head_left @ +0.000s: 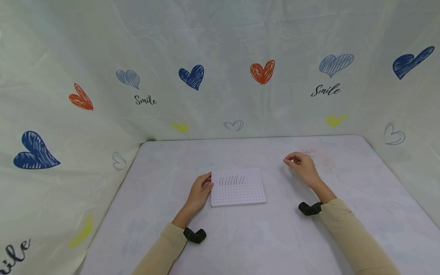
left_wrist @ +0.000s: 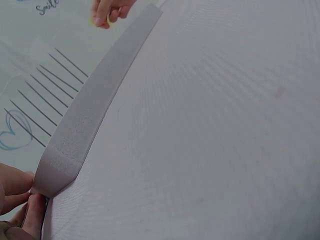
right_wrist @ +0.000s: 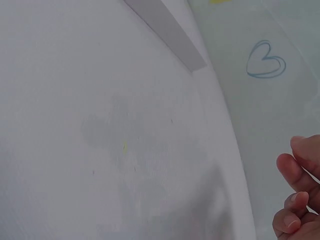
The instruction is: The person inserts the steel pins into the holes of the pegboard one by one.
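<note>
Both forearms in beige sleeves reach forward, each with a black wrist-mounted camera. Left hand (head_left: 200,191) lies low, palm down, fingers extended forward and slightly bent, thumb tucked inward. Right hand (head_left: 301,165) is farther forward and out to the right, raised slightly, fingers curled loosely inward with fingertips (right_wrist: 291,210) close together, knuckles up.

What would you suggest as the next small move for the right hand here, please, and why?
Probably bring the right hand left to the pegboard. Its fingers look pinched as if on a thin pin, though none shows clearly; a row of pins already stands there, and the left hand touches the board's edge.
</note>
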A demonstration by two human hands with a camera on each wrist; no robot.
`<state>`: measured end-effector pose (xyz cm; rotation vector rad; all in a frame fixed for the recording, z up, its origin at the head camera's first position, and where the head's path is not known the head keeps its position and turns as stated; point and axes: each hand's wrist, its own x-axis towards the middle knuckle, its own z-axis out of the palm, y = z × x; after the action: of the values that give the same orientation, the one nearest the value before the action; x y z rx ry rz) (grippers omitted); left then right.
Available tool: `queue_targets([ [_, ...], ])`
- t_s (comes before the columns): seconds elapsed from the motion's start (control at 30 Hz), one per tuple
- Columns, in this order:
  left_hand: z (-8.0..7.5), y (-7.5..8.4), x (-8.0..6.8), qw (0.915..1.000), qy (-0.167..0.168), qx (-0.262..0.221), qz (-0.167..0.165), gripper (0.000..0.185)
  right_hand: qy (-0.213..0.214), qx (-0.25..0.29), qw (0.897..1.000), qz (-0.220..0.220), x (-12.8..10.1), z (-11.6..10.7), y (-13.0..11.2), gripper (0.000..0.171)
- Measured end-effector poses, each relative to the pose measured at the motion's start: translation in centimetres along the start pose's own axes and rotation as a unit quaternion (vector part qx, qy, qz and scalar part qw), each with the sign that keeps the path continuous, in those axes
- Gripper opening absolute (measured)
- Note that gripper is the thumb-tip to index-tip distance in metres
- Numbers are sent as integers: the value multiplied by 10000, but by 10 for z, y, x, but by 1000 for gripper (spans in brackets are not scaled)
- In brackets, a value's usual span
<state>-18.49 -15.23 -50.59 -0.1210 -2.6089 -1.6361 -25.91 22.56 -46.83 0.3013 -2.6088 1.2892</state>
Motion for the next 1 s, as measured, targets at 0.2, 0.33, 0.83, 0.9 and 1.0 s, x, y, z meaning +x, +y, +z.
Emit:
queue_targets([
  [0.2,0,0,1,10000,-5,-8,-13,48,168,-160,9997,80,1,-11,13,20],
  [0.33,0,0,1,10000,2,-2,9,48,278,-132,9991,287,2,-17,23,23],
  [0.83,0,1,1,10000,14,-27,-18,48,623,-238,9916,1111,3,-41,47,33],
  [0.9,0,1,1,10000,15,-4,-3,48,695,-264,9913,1085,1,-43,49,32],
  [1.0,0,1,1,10000,12,1,-3,48,784,-313,9907,1068,0,-46,51,30],
])
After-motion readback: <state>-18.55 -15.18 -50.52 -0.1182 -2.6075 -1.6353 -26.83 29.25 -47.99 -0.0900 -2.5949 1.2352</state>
